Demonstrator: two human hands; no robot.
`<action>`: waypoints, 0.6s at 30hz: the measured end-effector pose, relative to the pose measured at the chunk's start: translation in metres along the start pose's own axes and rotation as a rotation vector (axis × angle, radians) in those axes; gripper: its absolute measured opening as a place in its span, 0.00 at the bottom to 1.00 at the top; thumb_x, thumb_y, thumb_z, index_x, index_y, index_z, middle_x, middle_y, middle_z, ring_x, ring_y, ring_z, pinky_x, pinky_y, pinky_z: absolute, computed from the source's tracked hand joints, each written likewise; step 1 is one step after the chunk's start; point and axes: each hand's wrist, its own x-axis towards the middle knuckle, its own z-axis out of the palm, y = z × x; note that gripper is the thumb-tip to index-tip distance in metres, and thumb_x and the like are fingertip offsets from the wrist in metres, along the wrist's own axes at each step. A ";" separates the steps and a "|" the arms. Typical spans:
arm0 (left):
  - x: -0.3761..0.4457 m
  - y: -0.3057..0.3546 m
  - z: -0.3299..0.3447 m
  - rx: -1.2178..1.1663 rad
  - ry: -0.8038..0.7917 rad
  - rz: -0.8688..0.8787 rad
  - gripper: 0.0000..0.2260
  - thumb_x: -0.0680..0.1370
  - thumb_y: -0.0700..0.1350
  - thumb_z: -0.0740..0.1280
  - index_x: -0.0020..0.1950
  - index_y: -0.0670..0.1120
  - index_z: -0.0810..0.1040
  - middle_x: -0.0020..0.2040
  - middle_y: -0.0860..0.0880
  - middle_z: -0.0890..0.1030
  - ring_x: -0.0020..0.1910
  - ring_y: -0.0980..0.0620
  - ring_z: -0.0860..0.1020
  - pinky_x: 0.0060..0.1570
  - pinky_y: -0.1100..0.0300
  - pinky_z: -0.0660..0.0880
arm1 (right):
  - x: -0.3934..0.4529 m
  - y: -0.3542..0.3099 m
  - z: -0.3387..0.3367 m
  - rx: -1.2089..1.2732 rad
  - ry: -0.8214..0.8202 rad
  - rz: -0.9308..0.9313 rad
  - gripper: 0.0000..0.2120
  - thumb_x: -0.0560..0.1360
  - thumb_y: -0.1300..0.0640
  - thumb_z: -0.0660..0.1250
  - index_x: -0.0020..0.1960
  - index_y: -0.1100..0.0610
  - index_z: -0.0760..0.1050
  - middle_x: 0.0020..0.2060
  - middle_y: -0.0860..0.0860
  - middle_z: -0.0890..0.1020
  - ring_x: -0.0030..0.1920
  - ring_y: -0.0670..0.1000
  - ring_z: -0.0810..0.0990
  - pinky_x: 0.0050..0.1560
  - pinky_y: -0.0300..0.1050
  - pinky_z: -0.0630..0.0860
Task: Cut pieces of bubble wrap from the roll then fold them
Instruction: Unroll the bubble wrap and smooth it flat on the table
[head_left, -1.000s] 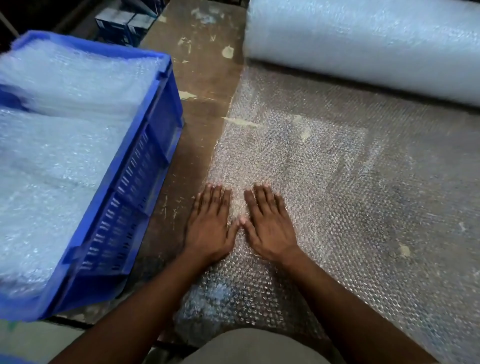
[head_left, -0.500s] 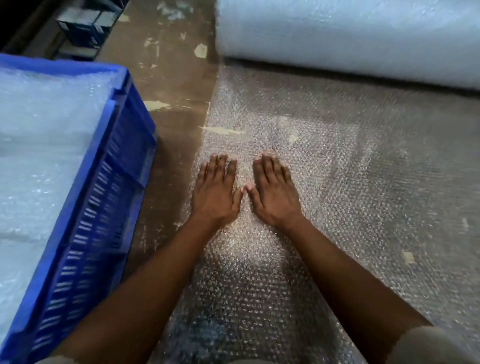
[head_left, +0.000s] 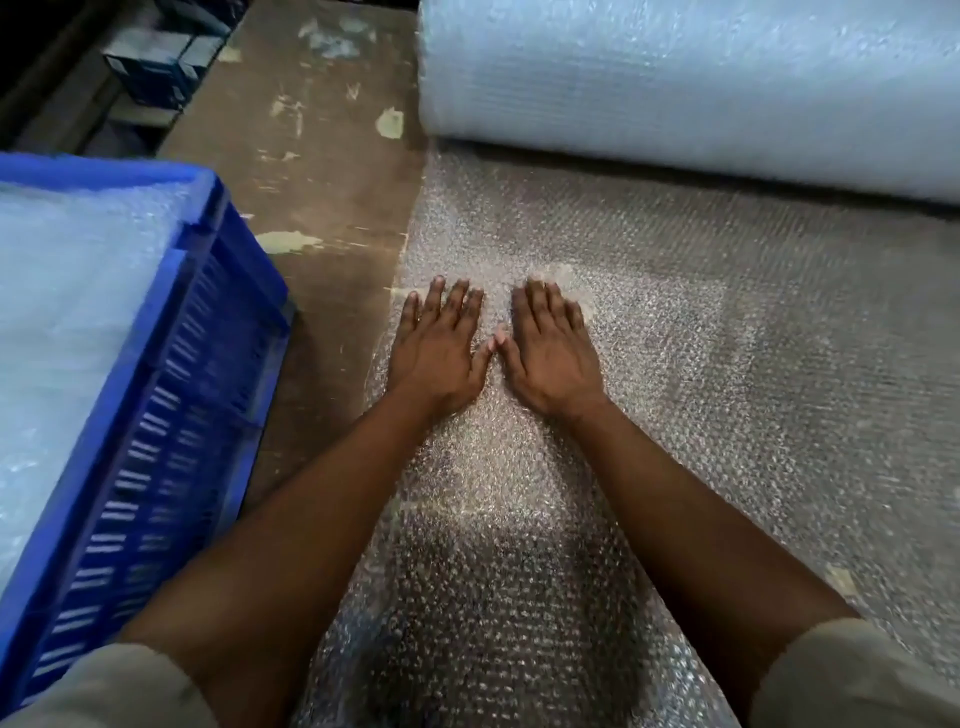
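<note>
Both my hands lie flat with fingers straight, my left hand (head_left: 439, 349) and right hand (head_left: 551, 353) side by side, thumbs touching, pressing the unrolled bubble wrap sheet (head_left: 675, 364) on the desk (head_left: 322, 171). One roll (head_left: 675, 83) lies beyond them, and one blue crate (head_left: 171, 415) filled with bubble wrap pieces (head_left: 67, 291) stands at my left.

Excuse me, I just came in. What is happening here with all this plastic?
A person is working with bubble wrap. A sheet is unrolled from the big roll across the brown surface. The left hand and right hand press flat on it, side by side near its left edge, fingers straight. No cutting tool is in view. The blue crate on the left holds more bubble wrap.
</note>
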 end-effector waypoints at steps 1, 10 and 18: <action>0.000 -0.001 0.002 -0.001 -0.001 -0.003 0.35 0.84 0.64 0.38 0.88 0.49 0.40 0.88 0.46 0.42 0.87 0.44 0.38 0.84 0.41 0.41 | 0.000 0.000 0.003 -0.006 -0.005 -0.002 0.37 0.85 0.36 0.35 0.87 0.57 0.38 0.86 0.57 0.42 0.85 0.56 0.38 0.85 0.57 0.40; 0.040 -0.005 -0.013 -0.084 0.092 -0.004 0.35 0.85 0.61 0.46 0.88 0.46 0.42 0.88 0.42 0.45 0.87 0.43 0.41 0.85 0.45 0.40 | 0.040 0.013 -0.014 0.050 0.099 0.005 0.32 0.89 0.43 0.44 0.87 0.56 0.43 0.86 0.58 0.47 0.86 0.57 0.42 0.84 0.55 0.39; 0.071 -0.016 -0.004 -0.030 0.038 -0.030 0.35 0.85 0.66 0.39 0.88 0.50 0.40 0.88 0.46 0.42 0.87 0.44 0.38 0.85 0.41 0.42 | 0.074 0.020 -0.004 -0.024 0.009 0.052 0.37 0.85 0.35 0.37 0.87 0.54 0.39 0.86 0.55 0.43 0.86 0.57 0.40 0.85 0.60 0.42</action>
